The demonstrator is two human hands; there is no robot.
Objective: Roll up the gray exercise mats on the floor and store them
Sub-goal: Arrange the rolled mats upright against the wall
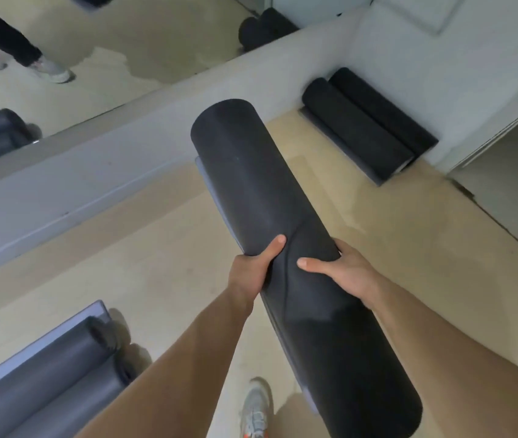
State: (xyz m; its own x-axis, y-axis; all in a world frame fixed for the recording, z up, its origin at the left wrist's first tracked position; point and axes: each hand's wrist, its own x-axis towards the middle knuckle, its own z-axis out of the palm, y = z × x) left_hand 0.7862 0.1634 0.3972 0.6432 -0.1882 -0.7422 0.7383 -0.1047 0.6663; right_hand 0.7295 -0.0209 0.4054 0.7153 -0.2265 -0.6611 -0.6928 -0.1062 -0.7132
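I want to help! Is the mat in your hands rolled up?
Rolled up. The mat is a tight tube with a round end.

You stand in an exercise room, such as a gym or a yoga studio. At eleven o'clock a big wall mirror (99, 49) starts just above a low pale ledge (99, 172) and reflects legs, sport shoes and mats. The floor (162, 248) is smooth and beige, with no furniture on it. At one o'clock two dark rolled mats (368, 121) lie side by side in the corner against the white wall (409, 58). At eight o'clock more rolled gray mats (46, 380) lie on the floor.
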